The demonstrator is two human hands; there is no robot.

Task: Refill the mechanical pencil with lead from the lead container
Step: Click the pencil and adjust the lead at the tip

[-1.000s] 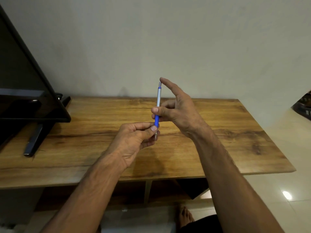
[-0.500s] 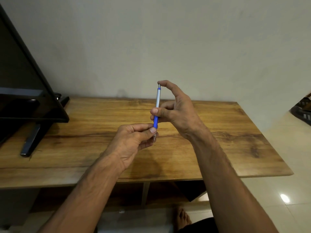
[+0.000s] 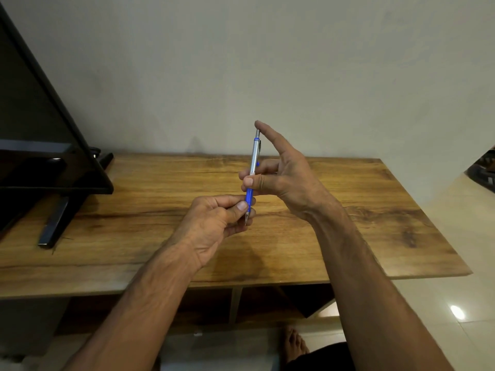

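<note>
A mechanical pencil (image 3: 253,159) with a silver barrel and blue grip stands nearly upright above the wooden table (image 3: 348,210), tip down. My right hand (image 3: 284,178) holds it at the barrel between thumb and middle fingers, with the index finger resting on the top push button. My left hand (image 3: 217,223) is curled just below, its thumb and fingers pinched around the metal tip. No lead container is in view; whether my left hand hides something small, I cannot tell.
A black TV screen (image 3: 40,124) on a black stand leg (image 3: 59,220) occupies the table's left end. A plain wall rises behind. Tiled floor (image 3: 455,303) lies to the right, and a bare foot (image 3: 293,346) shows below the table's front edge.
My right index finger pressed the pencil's button down half a second ago and has straightened again. The pencil and my left hand stay in nearly the same place.
</note>
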